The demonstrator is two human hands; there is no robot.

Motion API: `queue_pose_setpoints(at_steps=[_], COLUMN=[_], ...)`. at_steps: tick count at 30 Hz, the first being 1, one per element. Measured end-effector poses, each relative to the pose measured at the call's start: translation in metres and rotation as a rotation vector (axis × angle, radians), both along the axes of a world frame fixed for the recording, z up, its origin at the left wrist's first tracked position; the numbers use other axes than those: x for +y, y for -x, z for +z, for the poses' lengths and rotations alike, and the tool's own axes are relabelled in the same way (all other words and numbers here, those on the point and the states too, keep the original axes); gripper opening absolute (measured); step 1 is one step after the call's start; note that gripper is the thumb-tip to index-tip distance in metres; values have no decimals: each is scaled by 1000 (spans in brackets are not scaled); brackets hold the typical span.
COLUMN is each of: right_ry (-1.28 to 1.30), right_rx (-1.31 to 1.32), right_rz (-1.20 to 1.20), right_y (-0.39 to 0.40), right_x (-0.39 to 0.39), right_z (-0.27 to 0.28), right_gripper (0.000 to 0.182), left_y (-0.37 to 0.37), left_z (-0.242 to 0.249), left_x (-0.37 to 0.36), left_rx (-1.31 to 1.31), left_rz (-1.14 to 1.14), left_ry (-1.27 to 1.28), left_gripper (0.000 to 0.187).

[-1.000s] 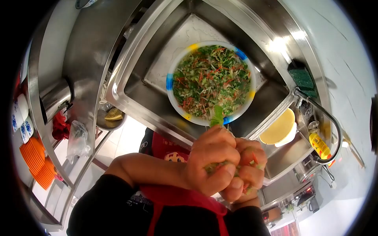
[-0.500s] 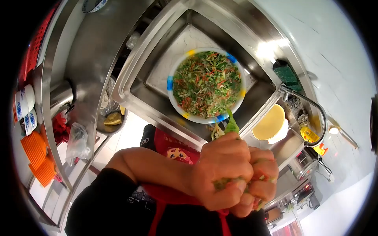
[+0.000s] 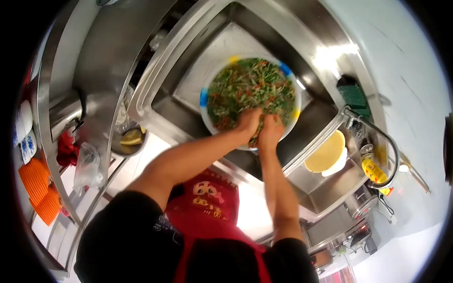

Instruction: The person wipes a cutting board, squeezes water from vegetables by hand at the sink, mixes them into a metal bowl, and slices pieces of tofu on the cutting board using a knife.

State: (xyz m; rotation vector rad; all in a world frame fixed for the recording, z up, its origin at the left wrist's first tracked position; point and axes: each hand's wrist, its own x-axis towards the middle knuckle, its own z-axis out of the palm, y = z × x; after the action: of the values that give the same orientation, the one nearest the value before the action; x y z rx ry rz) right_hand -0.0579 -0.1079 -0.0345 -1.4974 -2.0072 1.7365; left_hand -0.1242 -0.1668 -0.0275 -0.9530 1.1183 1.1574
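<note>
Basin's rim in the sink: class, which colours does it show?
The basin's rim is white with blue and yellow patches; head view shows it.

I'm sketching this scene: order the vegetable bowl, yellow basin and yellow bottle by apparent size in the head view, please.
Largest to smallest as seen:
1. vegetable bowl
2. yellow basin
3. yellow bottle
True sizes may differ with distance.
</note>
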Motion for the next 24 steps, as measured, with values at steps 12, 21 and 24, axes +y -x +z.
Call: queue_pose_setpoints(at_steps=[12,21,24], right_ry=[751,1152,1190], right_rx=[153,759,724], right_rz=[-48,-305,-310], right_y=[0,-1,-10], right_x=[38,18,24], right_z=[80,36,43], right_gripper=[70,62,64], left_y=[44,27,36], left_z=[26,112,160], left_x=[-52,-48,-72], left_rx=[12,451,771], left_rz=[211,44,-401], left_ry=[-737,-711,-536], left_gripper=[50,75,72])
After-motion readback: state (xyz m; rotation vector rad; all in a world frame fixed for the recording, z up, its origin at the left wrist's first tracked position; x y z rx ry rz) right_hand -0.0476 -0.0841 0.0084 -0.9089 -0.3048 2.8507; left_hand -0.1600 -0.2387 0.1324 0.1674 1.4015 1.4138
